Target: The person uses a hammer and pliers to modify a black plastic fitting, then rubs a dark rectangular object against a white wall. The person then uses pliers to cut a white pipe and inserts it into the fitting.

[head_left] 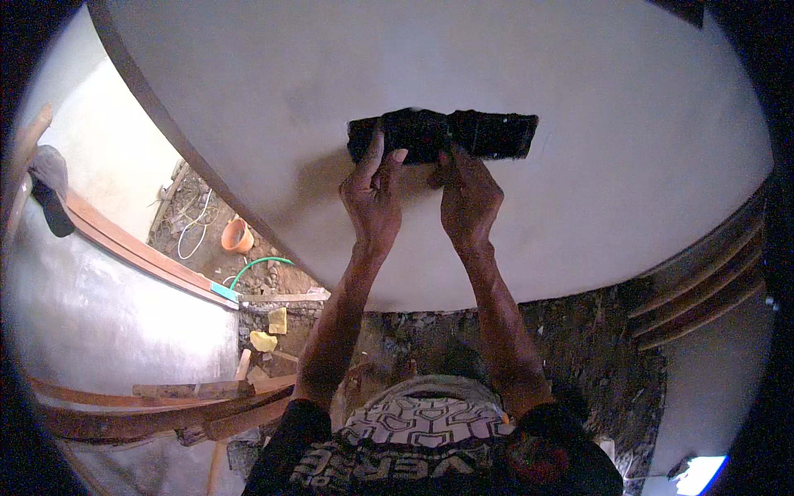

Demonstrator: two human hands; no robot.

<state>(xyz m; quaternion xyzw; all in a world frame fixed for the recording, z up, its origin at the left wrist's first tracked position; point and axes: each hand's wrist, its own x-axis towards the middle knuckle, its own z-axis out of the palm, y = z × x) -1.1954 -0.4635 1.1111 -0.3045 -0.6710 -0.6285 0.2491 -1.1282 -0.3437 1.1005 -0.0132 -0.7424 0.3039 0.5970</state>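
Note:
In front of a pale plastered wall (579, 223) I have a long black object (495, 135) with ragged edges, made of two roughly rectangular halves side by side. It is too dark to tell what kind of thing it is. My left hand (370, 198) has its thumb and a finger on the lower edge of the left half. Near the middle of the same lower edge, my right hand (471, 198) pinches with bent fingers. A shadow falls on the wall to the left of the object and below it.
To the left, a doorway opens onto rough ground with an orange bucket (237, 236), a green hose (263, 259) and yellow pieces (263, 341). A cap (51, 186) hangs at the far left. Lumber (194, 390) lies lower left; curved boards (703, 289) stand at right.

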